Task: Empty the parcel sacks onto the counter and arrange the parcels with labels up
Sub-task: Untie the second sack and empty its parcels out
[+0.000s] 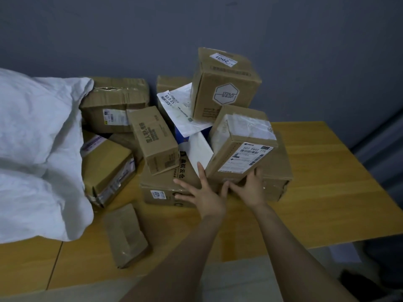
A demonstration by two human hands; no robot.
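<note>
Brown parcels (154, 139); white sack (37, 149); yellow-wood counter (327, 192).

Only the person's two arms show. The left hand (202, 194) and the right hand (248, 188) are bare. The left forearm (174, 247) and right forearm (290, 243) are also uncovered all the way to the frame's edge, the left leaving near 6 o'clock and the right at 5 o'clock. The fingers (201, 171) are slim, and the dim light hides detail of the nails.
</note>
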